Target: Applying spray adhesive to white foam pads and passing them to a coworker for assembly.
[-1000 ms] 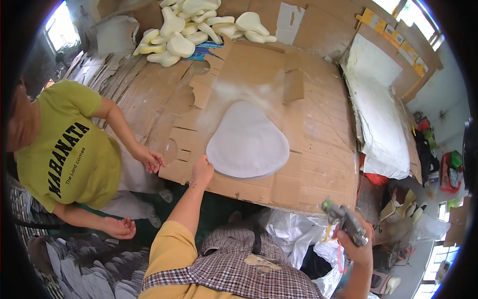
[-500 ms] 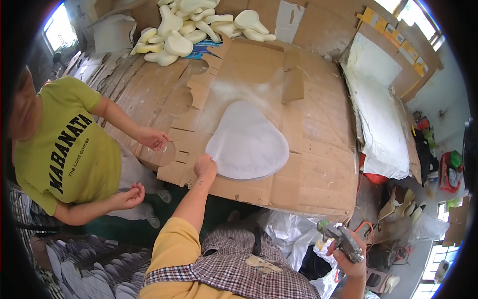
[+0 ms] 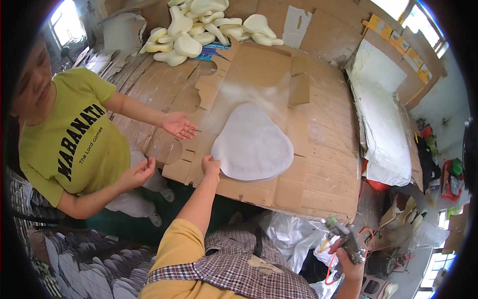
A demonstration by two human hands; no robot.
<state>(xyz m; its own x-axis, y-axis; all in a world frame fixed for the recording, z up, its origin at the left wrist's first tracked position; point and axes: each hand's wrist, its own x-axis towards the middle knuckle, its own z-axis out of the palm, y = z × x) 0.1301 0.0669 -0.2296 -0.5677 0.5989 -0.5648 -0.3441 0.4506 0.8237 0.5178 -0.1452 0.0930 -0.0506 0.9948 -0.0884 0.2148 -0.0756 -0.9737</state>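
We see the left hand (image 3: 211,166) curled at the left edge of the grey rounded-triangular piece (image 3: 254,142) on the cardboard-covered table (image 3: 328,149), though we cannot tell whether its half-hidden fingertips pinch it. The right hand (image 3: 351,269) holds a metal spray gun (image 3: 350,240), partly covering its handle, and the dark border crops the co-worker (image 3: 74,142) at left.

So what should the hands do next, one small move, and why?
Perhaps the left hand should lift the pad by its left edge: it is at that edge, and the right hand holds the spray gun away from the pad.
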